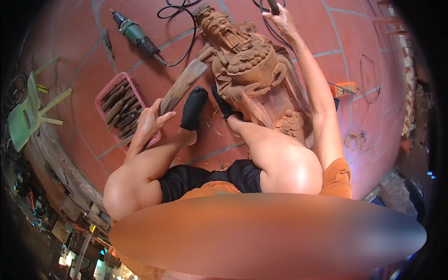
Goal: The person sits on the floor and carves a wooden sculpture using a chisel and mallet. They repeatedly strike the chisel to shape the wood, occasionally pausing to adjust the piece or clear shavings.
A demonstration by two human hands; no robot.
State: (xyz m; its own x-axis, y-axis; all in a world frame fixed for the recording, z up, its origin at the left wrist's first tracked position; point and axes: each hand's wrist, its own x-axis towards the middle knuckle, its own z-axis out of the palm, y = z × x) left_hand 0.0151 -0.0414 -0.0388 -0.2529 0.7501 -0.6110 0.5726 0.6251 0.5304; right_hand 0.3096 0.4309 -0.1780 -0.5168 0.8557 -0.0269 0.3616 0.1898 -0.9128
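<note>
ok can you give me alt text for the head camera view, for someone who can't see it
A person sits on a red tiled floor carving a wooden statue of a bearded figure, left hand gripping a wooden mallet, right hand holding a dark tool handle above it. A pink basket of chisels and a green power tool lie nearby.

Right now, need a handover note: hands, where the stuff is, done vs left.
Left hand: gripping the handle of a flat wooden mallet, its head raised beside the carving.
Right hand: stretched out past the statue's head, closed on a dark tool handle; its tip is out of view.
Wooden statue: lying on the red tile floor, both socked feet against it.
Pink basket of chisels: left of the mallet. Green power tool: on the floor beyond it.
Done: face, beard and robe carved in detail. Left: cannot tell.
</note>
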